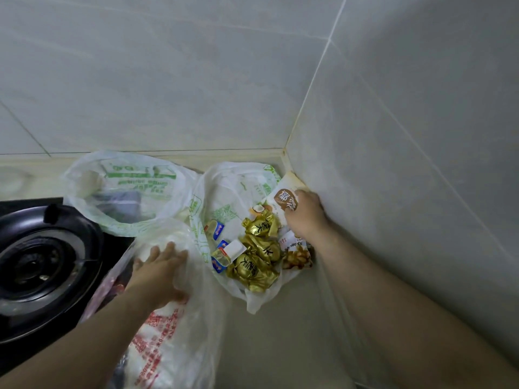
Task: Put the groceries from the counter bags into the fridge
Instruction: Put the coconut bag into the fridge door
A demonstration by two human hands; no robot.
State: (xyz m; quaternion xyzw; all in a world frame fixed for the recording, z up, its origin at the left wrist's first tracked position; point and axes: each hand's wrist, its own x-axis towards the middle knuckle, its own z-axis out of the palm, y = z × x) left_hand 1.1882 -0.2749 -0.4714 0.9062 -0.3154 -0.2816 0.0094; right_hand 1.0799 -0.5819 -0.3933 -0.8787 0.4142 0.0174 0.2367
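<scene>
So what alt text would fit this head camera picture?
A person's right hand grips a white packet above gold-wrapped sweets in an open bag, while the left hand rests on a red-printed bag beside a gas burner.

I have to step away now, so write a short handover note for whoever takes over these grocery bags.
Right hand: gripping the white packet by the corner wall.
Left hand: flat on the red-print bag, holding nothing.
Middle bag lies open: gold-wrapped items, small blue tubs, a snack pack. Rear bag beside the stove.
Fridge is out of view; all bags remain to unload.
</scene>
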